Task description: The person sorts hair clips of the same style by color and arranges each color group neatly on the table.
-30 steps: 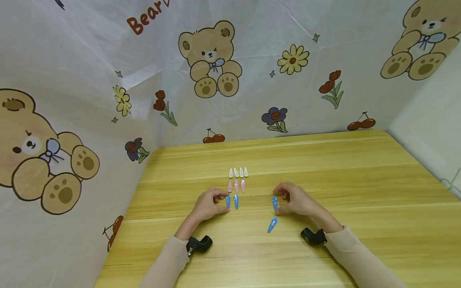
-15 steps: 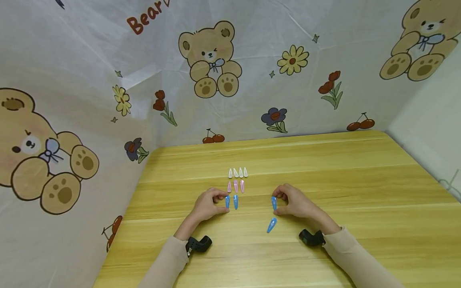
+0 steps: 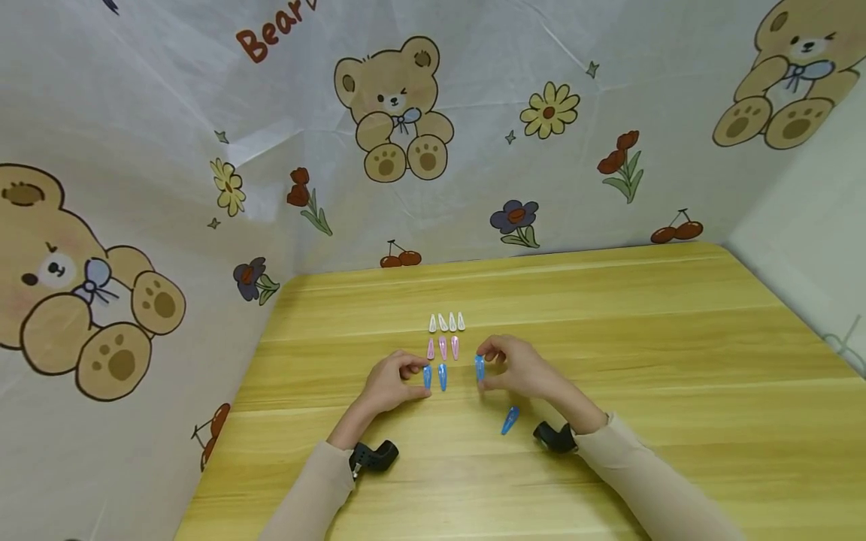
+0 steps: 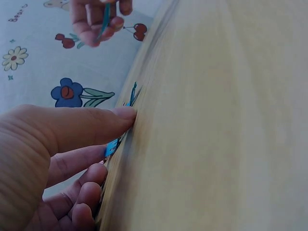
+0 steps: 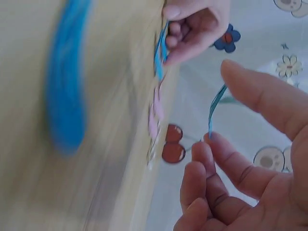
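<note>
My left hand (image 3: 392, 385) pinches a blue snap hair clip (image 3: 428, 377) lengthwise between thumb and index finger, down on the table. Just right of it lies a second blue hair clip (image 3: 443, 377). My right hand (image 3: 524, 368) holds another blue hair clip (image 3: 479, 367) by its two ends; in the right wrist view this clip (image 5: 214, 108) is raised off the tabletop. One more blue hair clip (image 3: 510, 420) lies slanted below the right hand, large and blurred in the right wrist view.
Behind the blue clips lies a row of pink hair clips (image 3: 443, 348), and behind that a row of several white hair clips (image 3: 452, 322). The wooden table (image 3: 609, 300) meets a bear-print cloth (image 3: 467, 150) at its back and left edges.
My right hand has picked up its blue hair clip and moved it left and slightly back, towards the blue row. The left hand has stayed in place.
</note>
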Demonstrator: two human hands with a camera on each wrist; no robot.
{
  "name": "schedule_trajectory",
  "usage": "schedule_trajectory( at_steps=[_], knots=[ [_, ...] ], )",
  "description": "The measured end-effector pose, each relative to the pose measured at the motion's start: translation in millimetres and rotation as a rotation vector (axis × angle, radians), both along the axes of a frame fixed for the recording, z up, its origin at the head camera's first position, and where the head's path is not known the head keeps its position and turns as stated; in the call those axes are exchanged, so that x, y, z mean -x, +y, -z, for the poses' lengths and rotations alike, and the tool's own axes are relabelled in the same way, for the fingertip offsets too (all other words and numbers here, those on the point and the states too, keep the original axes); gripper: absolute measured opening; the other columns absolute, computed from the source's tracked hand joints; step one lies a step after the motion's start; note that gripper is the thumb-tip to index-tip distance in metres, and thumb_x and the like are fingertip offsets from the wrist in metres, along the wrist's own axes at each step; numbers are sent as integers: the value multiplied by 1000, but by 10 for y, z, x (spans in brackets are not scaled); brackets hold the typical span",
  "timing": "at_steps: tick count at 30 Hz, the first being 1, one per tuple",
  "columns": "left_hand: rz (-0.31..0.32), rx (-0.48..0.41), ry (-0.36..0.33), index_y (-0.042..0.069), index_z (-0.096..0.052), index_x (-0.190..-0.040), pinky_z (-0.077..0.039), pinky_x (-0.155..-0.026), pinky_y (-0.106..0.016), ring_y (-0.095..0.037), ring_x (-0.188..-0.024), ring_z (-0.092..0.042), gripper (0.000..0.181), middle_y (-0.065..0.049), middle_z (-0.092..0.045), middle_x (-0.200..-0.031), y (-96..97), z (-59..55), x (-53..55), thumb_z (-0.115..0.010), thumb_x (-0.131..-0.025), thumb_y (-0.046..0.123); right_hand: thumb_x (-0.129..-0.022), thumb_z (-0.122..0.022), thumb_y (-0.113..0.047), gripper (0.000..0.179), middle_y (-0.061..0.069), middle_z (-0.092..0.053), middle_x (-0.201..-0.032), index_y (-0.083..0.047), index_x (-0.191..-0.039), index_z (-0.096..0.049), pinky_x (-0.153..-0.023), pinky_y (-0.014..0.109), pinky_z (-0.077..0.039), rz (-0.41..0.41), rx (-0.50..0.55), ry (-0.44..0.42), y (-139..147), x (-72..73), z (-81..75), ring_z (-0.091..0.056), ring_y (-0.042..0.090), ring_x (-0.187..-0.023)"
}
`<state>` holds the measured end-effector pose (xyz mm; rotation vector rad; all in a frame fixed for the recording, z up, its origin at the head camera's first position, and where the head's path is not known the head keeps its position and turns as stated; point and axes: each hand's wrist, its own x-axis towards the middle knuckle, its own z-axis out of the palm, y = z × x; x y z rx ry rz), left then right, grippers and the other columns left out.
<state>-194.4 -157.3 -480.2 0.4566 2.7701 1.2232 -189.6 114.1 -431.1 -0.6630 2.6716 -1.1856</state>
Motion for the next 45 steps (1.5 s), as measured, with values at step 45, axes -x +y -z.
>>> schedule_trajectory(
  at_steps=[45],
  knots=[
    [-6,26,5,18,-74,-114,-38,-68,-25,-11,-77,-46,45,6,-57,-90,-8,29,8,-87,-72,23,-73,-86,-15,44,10,-60,-93,0,-108,-65,-68,26,-44,113,-25,-11,46,-339,-4,-52,19,-79]
  ],
)
